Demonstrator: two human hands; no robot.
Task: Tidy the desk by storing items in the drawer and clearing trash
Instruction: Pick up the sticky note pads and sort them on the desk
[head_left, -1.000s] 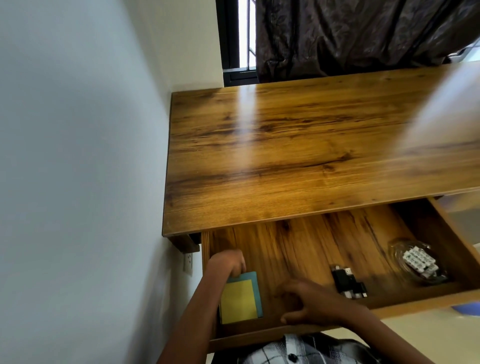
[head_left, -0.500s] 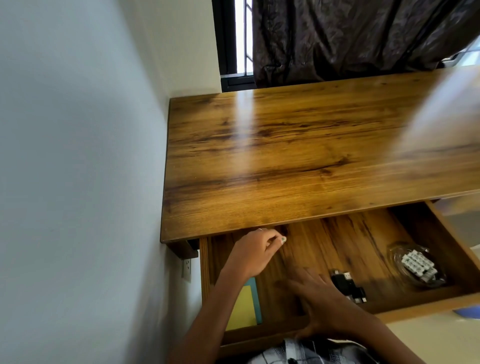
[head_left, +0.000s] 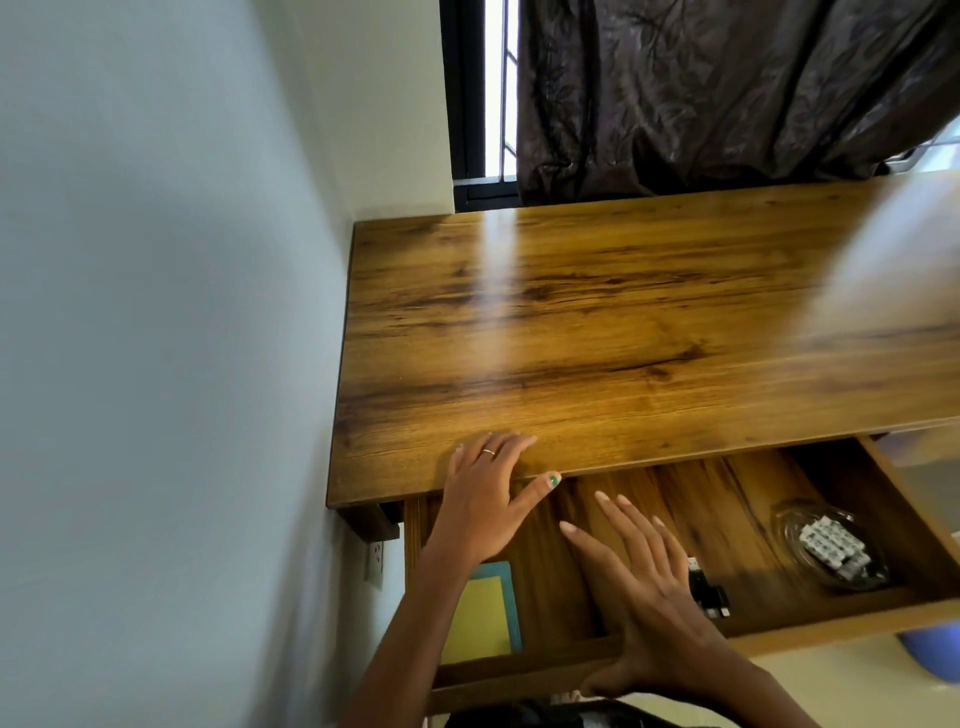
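Wooden worktop under left hand, fingers spread; open drawer with yellow pad, glass dish; right hand spread.

In the open drawer: notepad left, clips middle, dish right, under the desk.

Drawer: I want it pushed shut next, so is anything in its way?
Only the hands. The left hand lies flat across the desk edge above the drawer opening, and the right hand reaches in over the front panel. The contents lie low inside.
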